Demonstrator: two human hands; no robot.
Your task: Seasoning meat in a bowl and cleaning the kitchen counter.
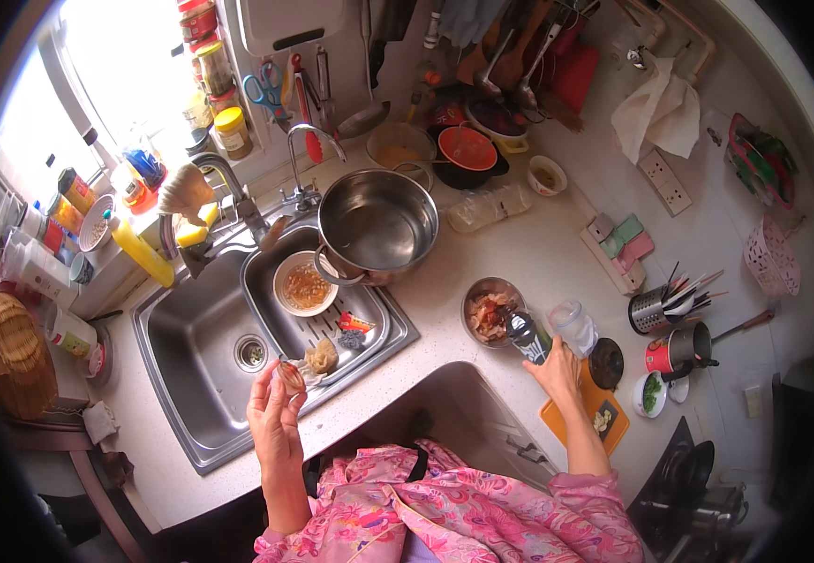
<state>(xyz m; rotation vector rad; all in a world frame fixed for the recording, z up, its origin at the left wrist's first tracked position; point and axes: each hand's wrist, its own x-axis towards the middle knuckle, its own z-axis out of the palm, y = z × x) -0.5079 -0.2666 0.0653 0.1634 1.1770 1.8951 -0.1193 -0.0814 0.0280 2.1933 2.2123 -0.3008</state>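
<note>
My right hand (556, 369) grips a dark sauce bottle (528, 339), tilted with its top end at the rim of a steel bowl (472, 333). Sliced raw meat (489, 311) lies in that bowl, with dark red sauce on top. Raised over the sink's front edge, my left hand (275, 415) pinches a small, shiny, reddish-brown object (292, 376); its kind is unclear. Behind it, a tan sponge or scrubber (321, 356) lies by the smaller basin.
A steel pot (379, 222) stands partly over the smaller basin, beside a white bowl of soaking food (305, 283). To the right are a clear plastic jar (572, 327), an orange cutting board (614, 426) with garlic, a utensil holder (650, 310) and a small saucepan (692, 345).
</note>
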